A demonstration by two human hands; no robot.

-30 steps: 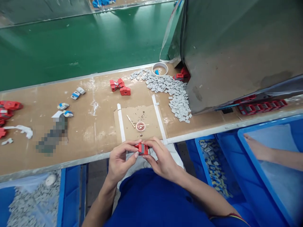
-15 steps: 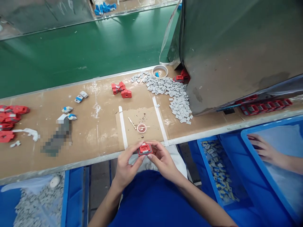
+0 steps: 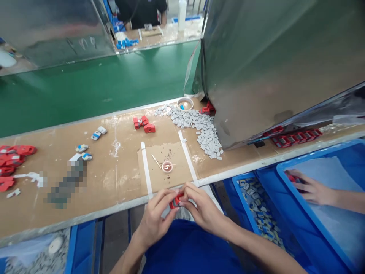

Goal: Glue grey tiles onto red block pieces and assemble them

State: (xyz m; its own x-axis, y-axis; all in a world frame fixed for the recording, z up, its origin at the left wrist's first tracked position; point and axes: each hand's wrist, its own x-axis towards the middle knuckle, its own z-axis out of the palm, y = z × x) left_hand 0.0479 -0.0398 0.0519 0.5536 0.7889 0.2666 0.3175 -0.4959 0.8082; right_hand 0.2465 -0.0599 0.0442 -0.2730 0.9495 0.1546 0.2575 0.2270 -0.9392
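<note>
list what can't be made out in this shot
Head view only:
- red part: mostly covered by the fingers of left hand and right hand.
- Pixelated patch on the bench: contents blurred out.
- Small dish: contents too small to tell.
- Co-worker's hand: arm cut off by the right edge.

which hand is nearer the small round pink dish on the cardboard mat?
Right hand, narrowly: its fingertips sit just below the small round pink dish. Left hand is lower, further back. Both pinch a small red plastic part.
</note>
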